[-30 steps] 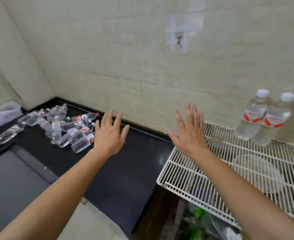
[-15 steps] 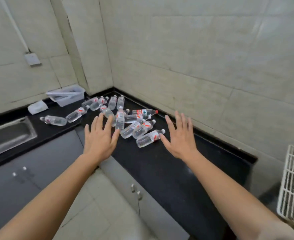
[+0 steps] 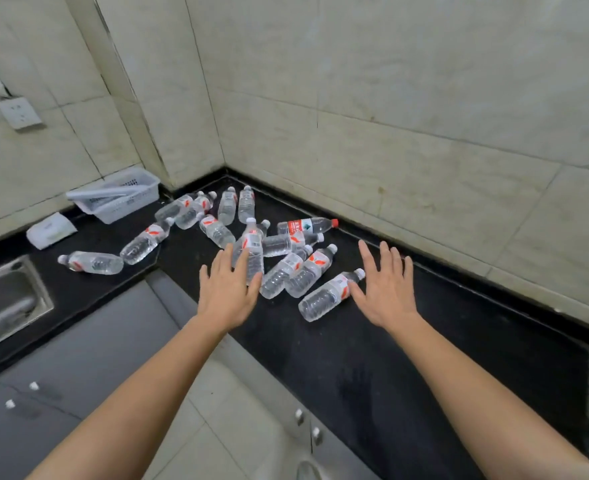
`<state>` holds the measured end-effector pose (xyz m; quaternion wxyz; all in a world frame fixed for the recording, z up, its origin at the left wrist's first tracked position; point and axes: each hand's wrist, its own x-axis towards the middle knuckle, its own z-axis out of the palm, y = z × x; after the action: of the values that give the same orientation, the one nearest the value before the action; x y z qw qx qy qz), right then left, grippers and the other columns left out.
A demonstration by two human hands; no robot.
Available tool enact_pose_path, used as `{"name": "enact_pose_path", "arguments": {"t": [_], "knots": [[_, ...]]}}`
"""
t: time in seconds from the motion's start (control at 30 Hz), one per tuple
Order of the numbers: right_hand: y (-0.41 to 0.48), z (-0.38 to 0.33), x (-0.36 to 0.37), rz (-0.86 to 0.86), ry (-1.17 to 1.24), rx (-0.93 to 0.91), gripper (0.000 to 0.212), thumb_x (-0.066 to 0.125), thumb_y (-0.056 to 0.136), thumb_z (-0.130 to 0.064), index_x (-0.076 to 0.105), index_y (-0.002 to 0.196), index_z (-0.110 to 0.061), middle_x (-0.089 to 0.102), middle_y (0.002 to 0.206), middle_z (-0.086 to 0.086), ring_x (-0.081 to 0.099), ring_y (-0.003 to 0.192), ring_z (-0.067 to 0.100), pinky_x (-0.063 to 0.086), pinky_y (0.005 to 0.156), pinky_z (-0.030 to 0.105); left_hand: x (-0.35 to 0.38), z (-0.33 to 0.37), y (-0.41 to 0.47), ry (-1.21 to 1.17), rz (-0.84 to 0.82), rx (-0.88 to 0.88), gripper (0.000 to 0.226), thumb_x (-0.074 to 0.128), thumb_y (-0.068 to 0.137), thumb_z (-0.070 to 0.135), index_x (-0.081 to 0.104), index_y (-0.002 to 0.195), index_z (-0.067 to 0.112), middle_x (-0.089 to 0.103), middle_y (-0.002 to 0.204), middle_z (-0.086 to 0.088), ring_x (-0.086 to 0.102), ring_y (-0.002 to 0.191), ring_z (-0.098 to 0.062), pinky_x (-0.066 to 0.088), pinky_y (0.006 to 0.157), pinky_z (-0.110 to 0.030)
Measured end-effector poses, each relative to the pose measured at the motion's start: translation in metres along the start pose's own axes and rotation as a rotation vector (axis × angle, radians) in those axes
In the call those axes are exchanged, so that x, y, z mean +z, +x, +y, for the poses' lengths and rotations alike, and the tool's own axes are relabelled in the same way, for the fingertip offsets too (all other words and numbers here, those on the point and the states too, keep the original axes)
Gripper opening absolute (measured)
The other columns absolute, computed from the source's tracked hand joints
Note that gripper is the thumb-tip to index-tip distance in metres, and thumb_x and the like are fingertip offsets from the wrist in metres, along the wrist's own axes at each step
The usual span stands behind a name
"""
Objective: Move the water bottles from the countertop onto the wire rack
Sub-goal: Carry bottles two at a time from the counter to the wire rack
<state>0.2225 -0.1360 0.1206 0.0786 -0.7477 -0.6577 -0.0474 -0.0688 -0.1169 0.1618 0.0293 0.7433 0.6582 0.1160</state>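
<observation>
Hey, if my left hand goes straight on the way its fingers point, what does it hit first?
Probably the standing bottle, right ahead of the left hand on the countertop. How far apart they are in depth is unclear.

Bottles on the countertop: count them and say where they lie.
14 bottles: two apart near the sink, five fanned toward the corner, seven piled in front. More may hide underneath.
</observation>
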Motion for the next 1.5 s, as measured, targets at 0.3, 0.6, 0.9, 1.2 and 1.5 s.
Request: {"name": "enact_pose_path", "arguments": {"t": [0.3, 0.6, 0.9, 1.2, 1.5], "knots": [[0.111, -0.005, 0.025, -0.189, 0.005, 0.205, 0.081, 0.036, 0.101, -0.058, -0.007, 0.163, -0.025, 0.017, 0.167, 0.021, 0.020, 0.152, 0.038, 0.013, 0.123, 0.054, 0.020, 0.007, 0.170, -0.060, -0.159, 0.226, 0.060, 0.039, 0.103, 0.047, 0.034, 0.154, 0.017, 0.025, 0.164, -0.014, 0.024, 0.150, -0.031, 0.026, 0.120, -0.047], [0.131, -0.021, 0.076, -0.306, 0.067, 0.490, 0.084, 0.045, 0.100, -0.056, 0.002, 0.163, -0.022, 0.023, 0.164, 0.017, 0.030, 0.148, 0.034, 0.029, 0.118, 0.049, 0.115, 0.004, 0.257, -0.065, -0.502, 0.475, 0.062, 0.054, 0.097, 0.041, 0.036, 0.150, 0.014, 0.041, 0.152, -0.013, 0.040, 0.140, -0.031, 0.038, 0.112, -0.044], [0.133, -0.080, 0.125, -0.497, 0.361, 0.987, 0.096, 0.050, 0.095, -0.063, -0.003, 0.162, -0.018, 0.024, 0.163, 0.013, 0.032, 0.146, 0.033, 0.041, 0.108, 0.049, 0.195, 0.023, 0.309, -0.125, -0.782, 0.639, 0.054, 0.056, 0.094, 0.041, 0.048, 0.137, 0.010, 0.056, 0.137, -0.018, 0.053, 0.124, -0.036, 0.046, 0.101, -0.043], [0.119, -0.109, 0.172, -0.471, 0.747, 1.377, 0.118, 0.078, 0.062, -0.068, 0.022, 0.156, -0.024, 0.051, 0.144, 0.008, 0.055, 0.129, 0.029, 0.048, 0.104, 0.042, 0.233, 0.054, 0.306, -0.053, -0.813, 0.505, 0.087, 0.060, 0.084, 0.067, 0.032, 0.141, 0.008, 0.058, 0.133, -0.019, 0.057, 0.120, -0.040, 0.050, 0.093, -0.046], [0.074, -0.120, 0.160, -0.066, 1.182, 1.646, 0.066, 0.078, 0.051, -0.045, 0.062, 0.113, -0.026, 0.073, 0.104, -0.008, 0.070, 0.095, 0.012, 0.059, 0.089, 0.035, 0.239, 0.064, 0.303, 0.049, -0.785, 0.488, 0.107, 0.066, 0.072, 0.073, 0.016, 0.141, 0.008, 0.061, 0.125, -0.019, 0.058, 0.116, -0.042, 0.052, 0.089, -0.048]]}}
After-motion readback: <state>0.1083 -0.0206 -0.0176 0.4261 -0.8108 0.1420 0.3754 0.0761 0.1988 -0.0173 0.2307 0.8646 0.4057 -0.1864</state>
